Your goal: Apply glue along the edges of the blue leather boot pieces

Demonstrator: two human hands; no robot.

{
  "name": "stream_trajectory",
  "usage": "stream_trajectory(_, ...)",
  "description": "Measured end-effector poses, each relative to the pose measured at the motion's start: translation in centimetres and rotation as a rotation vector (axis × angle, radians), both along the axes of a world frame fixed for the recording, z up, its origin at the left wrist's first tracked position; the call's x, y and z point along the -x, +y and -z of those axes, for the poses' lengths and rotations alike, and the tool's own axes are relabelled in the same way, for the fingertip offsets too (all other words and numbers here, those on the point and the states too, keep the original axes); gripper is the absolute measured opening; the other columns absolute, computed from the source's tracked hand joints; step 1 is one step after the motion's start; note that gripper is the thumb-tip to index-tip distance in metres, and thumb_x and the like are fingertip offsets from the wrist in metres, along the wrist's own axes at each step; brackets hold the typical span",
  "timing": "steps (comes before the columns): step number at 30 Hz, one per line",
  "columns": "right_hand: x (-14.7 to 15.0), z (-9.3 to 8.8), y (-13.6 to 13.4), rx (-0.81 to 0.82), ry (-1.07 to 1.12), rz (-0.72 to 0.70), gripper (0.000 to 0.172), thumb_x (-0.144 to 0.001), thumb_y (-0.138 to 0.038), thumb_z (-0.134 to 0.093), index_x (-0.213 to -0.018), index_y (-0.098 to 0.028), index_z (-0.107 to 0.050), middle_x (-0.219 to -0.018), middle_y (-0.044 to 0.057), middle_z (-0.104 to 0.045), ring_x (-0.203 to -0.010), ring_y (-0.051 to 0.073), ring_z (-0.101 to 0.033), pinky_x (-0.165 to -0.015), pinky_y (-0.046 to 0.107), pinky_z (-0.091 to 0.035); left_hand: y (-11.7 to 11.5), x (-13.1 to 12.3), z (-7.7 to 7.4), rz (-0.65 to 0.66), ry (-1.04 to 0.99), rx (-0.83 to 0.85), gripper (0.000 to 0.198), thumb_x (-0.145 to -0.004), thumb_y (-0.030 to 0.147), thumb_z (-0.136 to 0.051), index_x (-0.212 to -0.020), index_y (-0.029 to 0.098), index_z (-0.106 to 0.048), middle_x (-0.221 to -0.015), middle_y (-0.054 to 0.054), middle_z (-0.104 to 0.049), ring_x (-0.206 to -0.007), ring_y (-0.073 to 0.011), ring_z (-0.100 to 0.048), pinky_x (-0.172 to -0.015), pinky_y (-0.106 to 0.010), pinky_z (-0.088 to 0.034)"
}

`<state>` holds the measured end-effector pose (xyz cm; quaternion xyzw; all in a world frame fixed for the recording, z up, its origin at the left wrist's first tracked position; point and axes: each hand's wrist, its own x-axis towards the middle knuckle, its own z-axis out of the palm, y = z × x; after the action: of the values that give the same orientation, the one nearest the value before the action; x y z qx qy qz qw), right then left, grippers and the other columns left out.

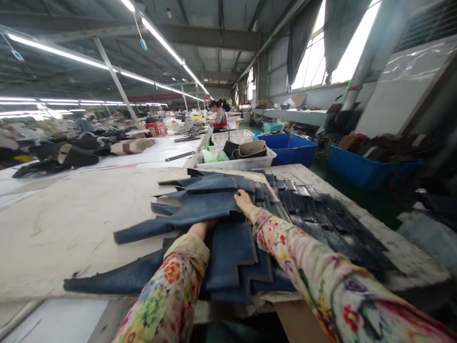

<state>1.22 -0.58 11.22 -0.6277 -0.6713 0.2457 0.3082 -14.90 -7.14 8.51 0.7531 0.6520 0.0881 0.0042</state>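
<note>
Dark blue leather-like cut pieces (228,252) with dark edges lie overlapped in a fanned stack on the table in front of me. My right hand (244,201) pinches the right edge of one blue piece (207,205) near the top of the stack. Beneath that same piece reaches my left hand (203,229), whose fingers are hidden under it. Long tapered ends of several pieces stick out to the left. Right of my right hand, more dark pieces (314,209) lie in overlapping rows.
The pale board-topped table (71,214) extends left. Beyond it are a white crate (235,163) with curled dark pieces, a blue bin (291,147) and another blue bin (371,166) on the right. Piled materials (74,152) lie far left. A person (219,116) works farther back.
</note>
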Motion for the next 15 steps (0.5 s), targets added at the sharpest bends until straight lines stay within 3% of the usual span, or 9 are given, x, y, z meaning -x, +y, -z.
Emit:
stream_trajectory(5, 0.1, 2.5, 0.6, 0.088, 0.010, 0.110, 0.039, -0.093, -0.020, -0.033, -0.124, -0.010, -0.054, -0.124, 0.014, -0.058, -0.117, 0.018, -0.054, -0.094, 0.025, -0.042, -0.4, -0.2, -0.8, 0.133, 0.027, 0.005, 0.043, -0.094, 0.032, -0.028, -0.128, 0.020, -0.049, -0.131, -0.007, -0.053, -0.127, -0.0247, -0.040, -0.108, -0.041, -0.029)
stream_trajectory(9, 0.3, 2.6, 1.0, 0.106, 0.025, 0.132, 0.041, -0.092, -0.024, -0.033, -0.128, -0.012, -0.049, -0.127, 0.013, -0.057, -0.116, 0.017, -0.054, -0.093, 0.023, -0.042, -1.9, -2.2, -2.2, 0.319, 0.063, 0.006, 0.040, -0.093, 0.033, -0.027, -0.116, 0.022, -0.057, -0.117, -0.008, -0.061, -0.109, -0.0216, -0.054, -0.099, -0.038, -0.039)
stream_trajectory(12, 0.3, 2.6, 1.0, 0.115, 0.035, 0.130, 0.041, -0.092, -0.025, -0.034, -0.128, -0.013, -0.048, -0.126, 0.012, -0.058, -0.115, 0.016, -0.056, -0.092, 0.022, -0.043, -3.5, -4.6, -3.3, 0.536, 0.113, 0.018, 0.035, -0.092, 0.037, -0.032, -0.100, 0.022, -0.062, -0.101, -0.007, -0.064, -0.095, -0.0193, -0.058, -0.089, -0.034, -0.045)
stream_trajectory(15, 0.2, 2.5, 1.0, 0.122, 0.046, 0.133, 0.040, -0.091, -0.026, -0.038, -0.127, -0.013, -0.049, -0.124, 0.011, -0.059, -0.113, 0.015, -0.057, -0.089, 0.020, -0.044, -4.8, -6.1, -4.5, 0.691, 0.191, -0.111, 0.034, -0.093, 0.034, -0.030, -0.101, 0.020, -0.060, -0.099, -0.008, -0.063, -0.094, -0.0219, -0.056, -0.085, -0.039, -0.045)
